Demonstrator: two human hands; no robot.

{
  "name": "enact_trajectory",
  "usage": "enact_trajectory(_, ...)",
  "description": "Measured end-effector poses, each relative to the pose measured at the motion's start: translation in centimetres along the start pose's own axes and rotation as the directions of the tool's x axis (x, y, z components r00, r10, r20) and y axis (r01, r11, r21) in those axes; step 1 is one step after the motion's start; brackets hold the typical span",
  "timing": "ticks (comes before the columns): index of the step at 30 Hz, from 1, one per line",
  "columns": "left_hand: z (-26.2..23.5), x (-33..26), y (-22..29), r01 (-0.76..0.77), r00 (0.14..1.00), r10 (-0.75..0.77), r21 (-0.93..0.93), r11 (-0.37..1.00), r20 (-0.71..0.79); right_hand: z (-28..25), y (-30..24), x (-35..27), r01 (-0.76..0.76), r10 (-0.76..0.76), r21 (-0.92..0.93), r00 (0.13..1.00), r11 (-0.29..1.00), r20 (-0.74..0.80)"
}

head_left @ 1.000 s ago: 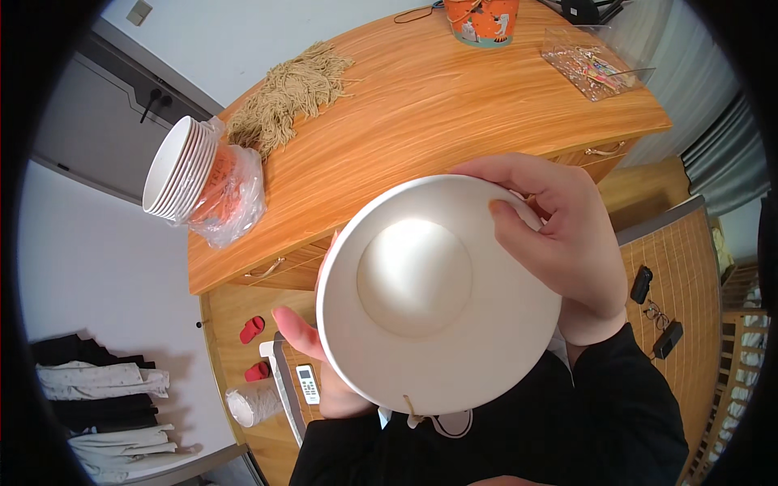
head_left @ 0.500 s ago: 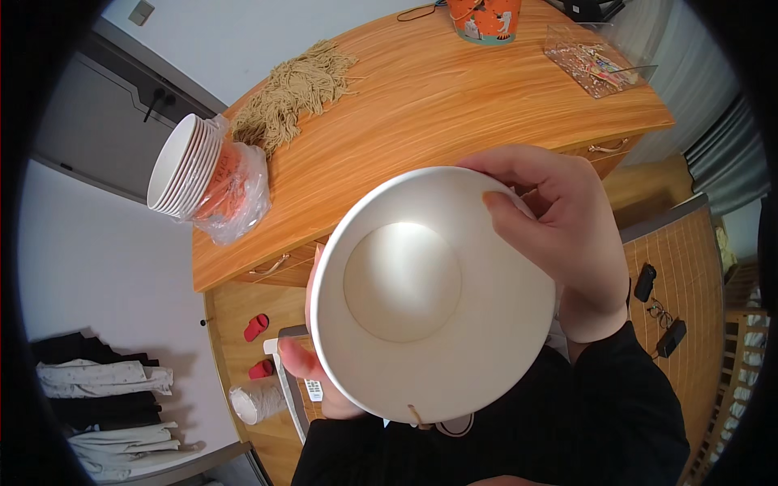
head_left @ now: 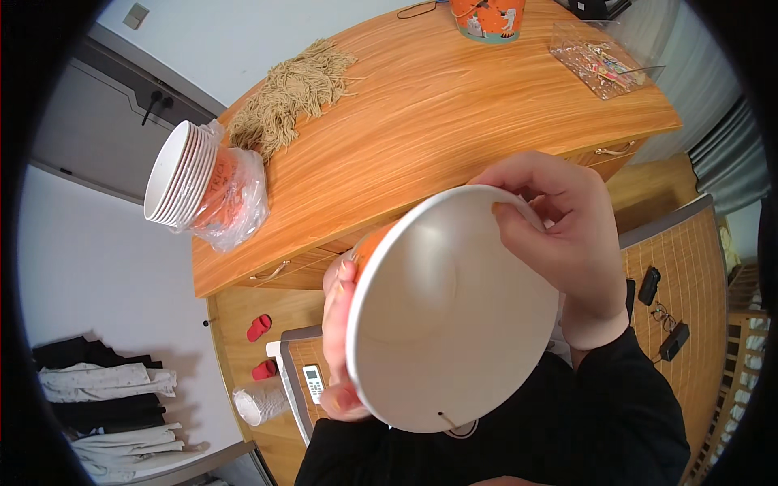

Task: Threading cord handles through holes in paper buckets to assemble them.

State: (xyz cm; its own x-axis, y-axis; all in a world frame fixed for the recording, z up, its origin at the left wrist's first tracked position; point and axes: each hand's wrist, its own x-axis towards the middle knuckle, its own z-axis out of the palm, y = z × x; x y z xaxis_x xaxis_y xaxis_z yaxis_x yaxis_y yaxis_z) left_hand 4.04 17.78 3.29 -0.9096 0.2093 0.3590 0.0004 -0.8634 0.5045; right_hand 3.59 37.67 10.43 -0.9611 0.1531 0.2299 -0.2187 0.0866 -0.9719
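A paper bucket (head_left: 454,324), white inside with an orange outer wall, is tilted between my hands, its mouth toward me. My left hand (head_left: 336,340) grips it from the left, fingers along the outer wall and thumb near the lower rim. At the upper right rim my right hand (head_left: 559,227) pinches the edge, thumb inside and fingers curled over. Whether something thin is also in that pinch is hidden. Through a small hole by the lower rim runs a thin tan cord (head_left: 447,421).
On the wooden table (head_left: 405,121) lie a pile of tan cords (head_left: 292,93), a plastic-wrapped stack of buckets (head_left: 207,182), an orange printed bucket (head_left: 489,18) and a clear tray (head_left: 604,61) of small pieces. A white remote (head_left: 313,384) lies at lower left, glasses (head_left: 662,314) at right.
The bucket has tilted and shifted slightly right, so its orange outer wall shows at left and its inner bottom shows less. My left fingers have come into view; the right pinch stays on the rim.
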Motion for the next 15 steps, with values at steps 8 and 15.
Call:
enact_trajectory(8, -1.6, 7.7, -5.5, 0.054, 0.999, -0.054, -0.052, 0.997, -0.007, -1.8, 4.2, 2.1, -0.338, 0.227, 0.528, 0.937, 0.779, 0.266)
enact_trajectory(15, -3.8, -0.2, 1.7, 0.143, 0.988, -0.145, -0.049, 0.988, -0.045, -2.5, 7.5, 3.7, -0.253, 0.001, 0.578, 0.916, 0.776, 0.400)
